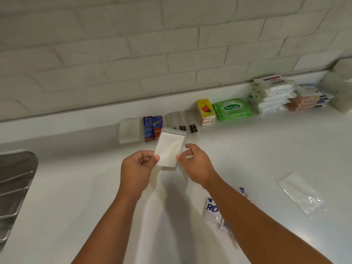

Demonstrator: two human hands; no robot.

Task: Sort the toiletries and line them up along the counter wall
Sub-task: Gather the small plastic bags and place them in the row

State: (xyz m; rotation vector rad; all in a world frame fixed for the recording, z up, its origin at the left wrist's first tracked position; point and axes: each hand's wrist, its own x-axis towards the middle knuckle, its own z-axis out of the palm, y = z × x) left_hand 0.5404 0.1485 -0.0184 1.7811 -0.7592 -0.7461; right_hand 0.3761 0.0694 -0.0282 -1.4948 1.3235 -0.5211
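Both hands hold a small white sachet [168,148] upright above the white counter [247,149]. My left hand [138,168] pinches its lower left edge and my right hand [194,163] pinches its lower right edge. Along the counter wall behind it stand a clear white pack [129,132], blue and red boxes [152,127], clear sachets with black ends [182,121], a stack of yellow boxes [205,111], a green Sanicare wipes pack [231,109], stacked white packs [270,94] and peach and blue packs [308,99].
A steel sink [15,187] lies at the left edge. A clear plastic packet [300,193] lies on the counter at the right. Blue-printed clear sachets [212,209] lie partly under my right forearm. A white object [341,88] stands at the far right by the wall.
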